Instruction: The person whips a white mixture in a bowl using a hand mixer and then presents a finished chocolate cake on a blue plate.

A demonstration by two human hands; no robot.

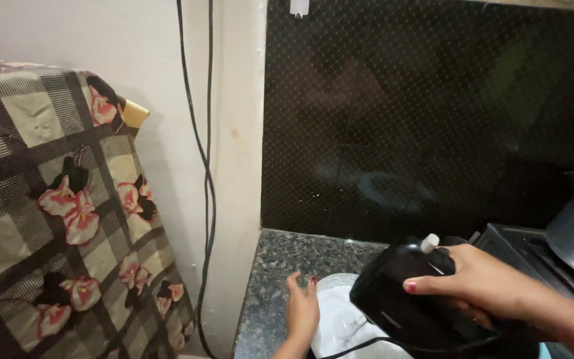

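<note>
Right hand grips a black hand mixer over a clear bowl, contents unclear; left hand, open, steadies its nine o'clock rim on the counter.

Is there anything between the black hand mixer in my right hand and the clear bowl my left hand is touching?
Nothing visible blocks it. The mixer hangs right over the bowl; only its own cord drapes across the bowl.

Dim, warm indoor light; pale wall is the brightest area. Dark glossy backsplash shows faint, smeared reflections, no hard glare. Overall soft focus, slight motion blur on the right hand, shadows weak.
</note>
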